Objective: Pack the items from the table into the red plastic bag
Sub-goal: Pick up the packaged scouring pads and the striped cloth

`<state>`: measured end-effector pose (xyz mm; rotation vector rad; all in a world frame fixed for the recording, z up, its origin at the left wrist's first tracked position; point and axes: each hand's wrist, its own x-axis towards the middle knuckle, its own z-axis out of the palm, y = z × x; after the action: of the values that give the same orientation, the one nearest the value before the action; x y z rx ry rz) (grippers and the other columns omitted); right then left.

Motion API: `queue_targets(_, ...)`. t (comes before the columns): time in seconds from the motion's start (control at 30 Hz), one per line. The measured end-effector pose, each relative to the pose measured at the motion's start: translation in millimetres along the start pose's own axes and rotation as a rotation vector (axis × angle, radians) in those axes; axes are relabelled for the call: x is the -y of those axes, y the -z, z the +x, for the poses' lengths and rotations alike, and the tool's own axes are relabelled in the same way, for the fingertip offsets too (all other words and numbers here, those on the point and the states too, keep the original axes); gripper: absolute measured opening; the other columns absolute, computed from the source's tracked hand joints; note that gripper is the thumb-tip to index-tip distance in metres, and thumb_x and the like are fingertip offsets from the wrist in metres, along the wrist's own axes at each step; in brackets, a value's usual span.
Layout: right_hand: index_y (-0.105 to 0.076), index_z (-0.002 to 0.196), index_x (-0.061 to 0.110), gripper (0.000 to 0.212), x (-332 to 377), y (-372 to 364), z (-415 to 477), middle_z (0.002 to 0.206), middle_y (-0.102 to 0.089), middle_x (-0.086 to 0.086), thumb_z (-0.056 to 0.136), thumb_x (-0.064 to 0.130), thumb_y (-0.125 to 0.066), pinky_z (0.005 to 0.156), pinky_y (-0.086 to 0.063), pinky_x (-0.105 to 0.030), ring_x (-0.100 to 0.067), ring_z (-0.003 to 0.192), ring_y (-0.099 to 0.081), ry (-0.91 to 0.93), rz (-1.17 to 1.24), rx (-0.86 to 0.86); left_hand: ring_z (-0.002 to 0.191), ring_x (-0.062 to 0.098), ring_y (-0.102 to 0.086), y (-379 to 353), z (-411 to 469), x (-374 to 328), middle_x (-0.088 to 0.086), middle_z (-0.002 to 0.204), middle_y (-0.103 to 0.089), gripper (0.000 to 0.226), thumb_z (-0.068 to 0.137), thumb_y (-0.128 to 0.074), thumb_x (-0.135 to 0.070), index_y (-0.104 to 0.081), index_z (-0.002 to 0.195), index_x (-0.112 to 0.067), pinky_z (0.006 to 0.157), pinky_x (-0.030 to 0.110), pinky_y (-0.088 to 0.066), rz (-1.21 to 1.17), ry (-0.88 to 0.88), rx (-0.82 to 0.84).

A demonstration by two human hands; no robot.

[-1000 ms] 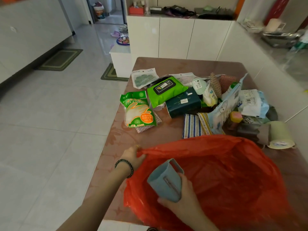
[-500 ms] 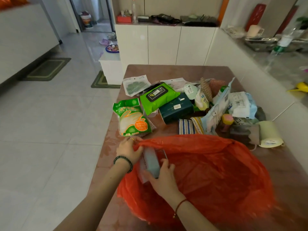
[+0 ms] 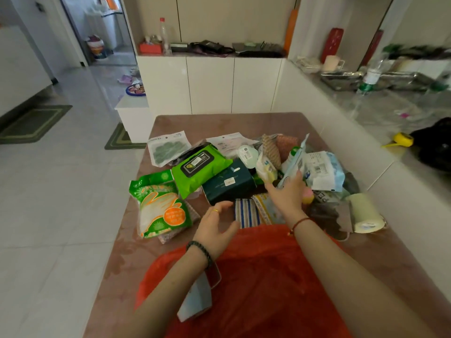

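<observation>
The red plastic bag (image 3: 256,284) lies open at the table's near edge, with a grey-blue pack (image 3: 197,298) inside it under my left forearm. My left hand (image 3: 217,225) hovers open above the table, just in front of the dark teal box (image 3: 229,186). My right hand (image 3: 285,193) reaches over the pile with fingers spread, touching a light blue packet (image 3: 291,164). Nearby lie a green wipes pack (image 3: 200,167), a green-and-white glove packet (image 3: 158,206), a striped cloth (image 3: 246,213) and a pale tape roll (image 3: 366,213).
The brown table (image 3: 219,123) stands against a white counter wall (image 3: 380,181) on its right. More packets crowd the table's middle and right. White cabinets (image 3: 210,84) stand behind the table. Tiled floor (image 3: 61,191) opens to the left.
The grey-blue pack went into the bag and my right hand let it go. Both hands left the bag and moved forward over the pile; the left released the bag's rim.
</observation>
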<state>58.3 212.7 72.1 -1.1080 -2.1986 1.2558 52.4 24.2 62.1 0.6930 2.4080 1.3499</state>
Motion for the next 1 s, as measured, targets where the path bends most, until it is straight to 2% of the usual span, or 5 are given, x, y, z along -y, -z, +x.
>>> queue_targets(0.43,-0.052,0.117,0.023,0.052,-27,137,22,0.107,-0.066,-0.007,0.079,-0.011,-0.043,0.082,-0.054,-0.050,-0.029,0.096,-0.063,0.014,0.369,0.080,0.106,0.016,-0.051,-76,73,-72,0.010,0.133,-0.048,0.050,0.089,-0.052,-0.020,-0.033,0.135,-0.016,0.087,0.023,-0.045,-0.658,0.264,0.086)
queue_targets(0.6,-0.056,0.119,0.023,0.056,-42,157,14,0.110,-0.068,-0.003,0.080,-0.016,-0.047,0.083,-0.056,-0.038,-0.024,0.102,-0.064,-0.025,0.542,0.413,0.085,0.028,-0.071,-107,87,-86,0.015,0.101,-0.072,0.080,0.039,-0.090,-0.030,-0.063,0.111,-0.009,0.070,0.038,-0.060,-1.151,0.496,0.410)
queue_targets(0.77,-0.061,0.110,0.023,0.022,-51,150,48,0.118,-0.064,-0.006,0.093,0.022,-0.048,0.080,-0.055,-0.037,-0.023,0.106,-0.063,-0.197,0.661,0.485,0.076,0.027,-0.072,-96,87,-59,0.011,0.091,-0.075,0.085,0.030,-0.092,-0.030,-0.062,0.107,-0.011,0.062,0.039,-0.060,-1.188,0.400,0.125)
queue_targets(0.9,-0.062,0.104,0.026,0.017,-54,131,48,0.112,-0.066,-0.006,0.092,0.027,-0.049,0.090,-0.052,-0.037,-0.019,0.103,-0.064,-0.122,0.529,0.581,0.075,0.026,-0.072,-53,61,-34,0.009,0.091,-0.075,0.020,0.082,-0.055,-0.021,-0.073,0.092,-0.018,0.057,0.040,-0.059,-1.283,0.353,-0.058)
queue_targets(1.0,-0.057,0.116,0.018,0.029,-60,103,48,0.120,-0.059,-0.007,0.088,0.020,-0.059,0.094,-0.049,-0.032,-0.019,0.108,-0.059,-0.005,0.164,0.630,0.070,0.023,-0.073,-27,26,-14,0.006,0.083,-0.076,0.041,0.092,-0.039,-0.021,-0.077,0.079,-0.023,0.055,0.042,-0.059,-1.264,0.390,-0.200)
